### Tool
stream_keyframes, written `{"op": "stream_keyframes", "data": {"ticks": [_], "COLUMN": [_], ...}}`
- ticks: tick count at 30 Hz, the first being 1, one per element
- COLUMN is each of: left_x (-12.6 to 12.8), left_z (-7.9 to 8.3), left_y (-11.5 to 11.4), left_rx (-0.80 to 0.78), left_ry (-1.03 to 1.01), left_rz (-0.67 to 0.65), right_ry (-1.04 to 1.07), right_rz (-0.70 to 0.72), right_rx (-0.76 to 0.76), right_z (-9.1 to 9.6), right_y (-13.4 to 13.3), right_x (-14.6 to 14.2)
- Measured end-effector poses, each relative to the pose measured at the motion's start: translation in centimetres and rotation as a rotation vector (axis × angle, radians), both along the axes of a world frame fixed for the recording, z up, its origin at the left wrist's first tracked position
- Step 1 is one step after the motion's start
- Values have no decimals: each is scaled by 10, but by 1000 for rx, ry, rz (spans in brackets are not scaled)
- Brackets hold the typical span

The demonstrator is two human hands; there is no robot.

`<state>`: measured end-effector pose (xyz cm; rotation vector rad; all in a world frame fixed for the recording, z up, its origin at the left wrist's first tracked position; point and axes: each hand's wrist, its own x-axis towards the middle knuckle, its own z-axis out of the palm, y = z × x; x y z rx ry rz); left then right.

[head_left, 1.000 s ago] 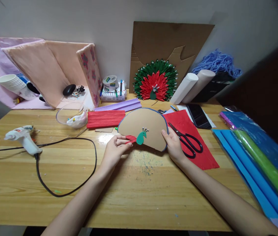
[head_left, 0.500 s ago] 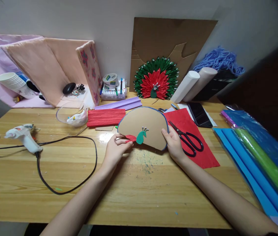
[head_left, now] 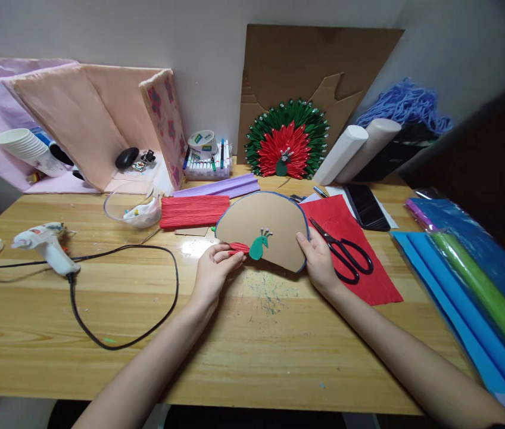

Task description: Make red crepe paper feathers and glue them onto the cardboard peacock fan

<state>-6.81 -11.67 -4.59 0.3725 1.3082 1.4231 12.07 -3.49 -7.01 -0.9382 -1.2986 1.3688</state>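
A brown half-round cardboard piece (head_left: 265,217) with a blue edge lies on the wooden table (head_left: 243,339). A small green peacock body (head_left: 258,246) is stuck near its lower edge. My left hand (head_left: 214,276) is closed on a red folded paper strip (head_left: 237,247) lying beside the peacock, at the cardboard's lower left. My right hand (head_left: 319,264) grips the cardboard's right edge with thumb on top.
Black scissors (head_left: 344,253) lie on red paper (head_left: 355,250) right of my hand. A glue gun (head_left: 47,245) with a looping black cord (head_left: 145,310) sits left. Red strips (head_left: 193,211), a clear bowl (head_left: 131,208), a finished peacock fan (head_left: 287,141), a phone (head_left: 365,207) and blue and green sheets (head_left: 471,292) surround.
The view has shifted slightly. Both hands stay on the cardboard and the red strip, almost unmoved.
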Motion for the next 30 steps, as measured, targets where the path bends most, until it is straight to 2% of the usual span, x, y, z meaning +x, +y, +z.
{"op": "stream_keyframes", "data": {"ticks": [13, 21, 30], "left_x": [5, 6, 5], "left_z": [1, 1, 4], "left_y": [1, 0, 0], "left_rx": [19, 31, 0], "left_ry": [-96, -141, -102], "left_rz": [79, 50, 41], "right_ry": [-7, -13, -51], "right_rz": [-32, -30, -41], "right_rx": [-8, 0, 6], "right_z": [0, 2, 3], "right_y": [-1, -2, -2], "right_x": [-2, -2, -2]}}
